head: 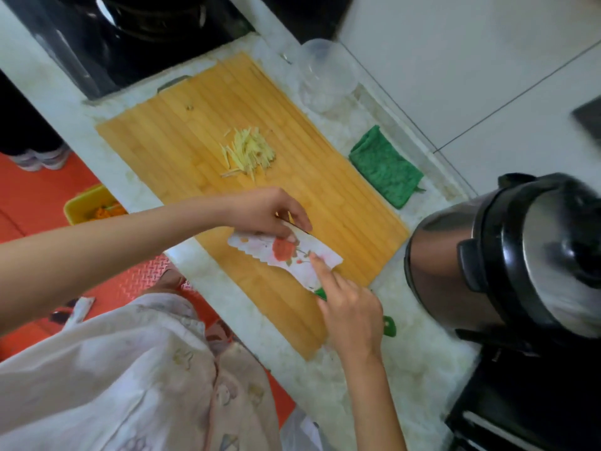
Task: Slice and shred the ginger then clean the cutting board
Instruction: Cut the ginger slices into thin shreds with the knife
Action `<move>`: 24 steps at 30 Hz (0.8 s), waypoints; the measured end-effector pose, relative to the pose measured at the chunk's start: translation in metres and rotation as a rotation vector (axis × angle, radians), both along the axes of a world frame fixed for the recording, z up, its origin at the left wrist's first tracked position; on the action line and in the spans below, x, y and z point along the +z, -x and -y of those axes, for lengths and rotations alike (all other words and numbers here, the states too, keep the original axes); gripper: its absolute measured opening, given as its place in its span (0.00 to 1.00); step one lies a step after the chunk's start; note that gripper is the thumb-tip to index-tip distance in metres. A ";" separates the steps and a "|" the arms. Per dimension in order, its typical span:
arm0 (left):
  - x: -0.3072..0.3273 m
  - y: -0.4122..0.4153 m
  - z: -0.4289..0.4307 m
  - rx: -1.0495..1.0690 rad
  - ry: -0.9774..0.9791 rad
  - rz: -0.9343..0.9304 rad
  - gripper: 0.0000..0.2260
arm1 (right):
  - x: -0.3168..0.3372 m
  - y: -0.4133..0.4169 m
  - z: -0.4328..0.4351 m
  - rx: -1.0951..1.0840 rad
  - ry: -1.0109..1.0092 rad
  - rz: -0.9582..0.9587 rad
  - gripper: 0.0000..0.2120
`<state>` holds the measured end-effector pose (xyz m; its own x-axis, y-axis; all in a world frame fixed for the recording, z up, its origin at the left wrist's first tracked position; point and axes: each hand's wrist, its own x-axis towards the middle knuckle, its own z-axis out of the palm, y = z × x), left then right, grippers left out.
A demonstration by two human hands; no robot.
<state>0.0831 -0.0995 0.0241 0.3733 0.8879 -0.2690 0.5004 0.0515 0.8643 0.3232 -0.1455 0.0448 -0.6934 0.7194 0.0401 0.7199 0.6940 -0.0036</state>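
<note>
A pile of pale yellow ginger shreds (248,153) lies in the middle of the bamboo cutting board (341,196). Near the board's front edge a white knife with a red flower print (286,255) lies flat on its side. My right hand (349,309) grips its green handle, with the forefinger stretched along the blade. My left hand (270,211) pinches the blade's back edge between fingers and thumb.
A folded green cloth (385,166) lies right of the board. A clear plastic bowl (325,76) stands behind it. A steel and black pressure cooker (507,252) stands at the right. The black stove (130,37) is at the back left. A yellow bin (87,206) sits on the orange floor.
</note>
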 end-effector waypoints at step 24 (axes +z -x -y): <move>-0.083 0.019 0.010 -0.100 -0.472 -0.411 0.13 | -0.047 -0.005 0.000 -0.666 0.390 -0.536 0.21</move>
<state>0.0641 -0.1091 -0.0591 0.4101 0.9120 0.0035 0.7789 -0.3523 0.5188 0.3277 -0.1454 -0.0024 -0.0932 0.9914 -0.0924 0.8032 0.0200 -0.5954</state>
